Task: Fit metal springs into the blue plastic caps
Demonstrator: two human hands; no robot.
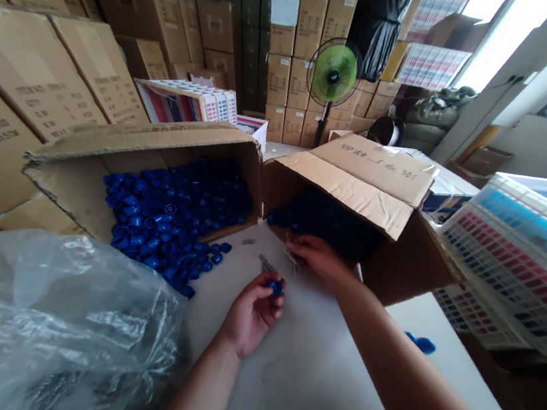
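My left hand (253,310) is curled over the white table (311,378), pinching a small blue plastic cap (276,287) at its fingertips. Just beyond it my right hand (317,259) rests on the table with its fingers bent over small grey metal pieces (268,265); what it grips is too small to make out. A tipped cardboard box (82,160) at the left spills a heap of blue caps (171,218) onto the table. A second open box (358,176) behind my right hand also holds dark blue caps.
A crumpled clear plastic bag (47,316) lies at the near left. Stacked cardboard cartons (30,65) fill the left and back. A green fan (334,73) stands at the back. Colour-printed sheets (522,265) sit at the right. A stray blue cap (424,344) lies by my right forearm.
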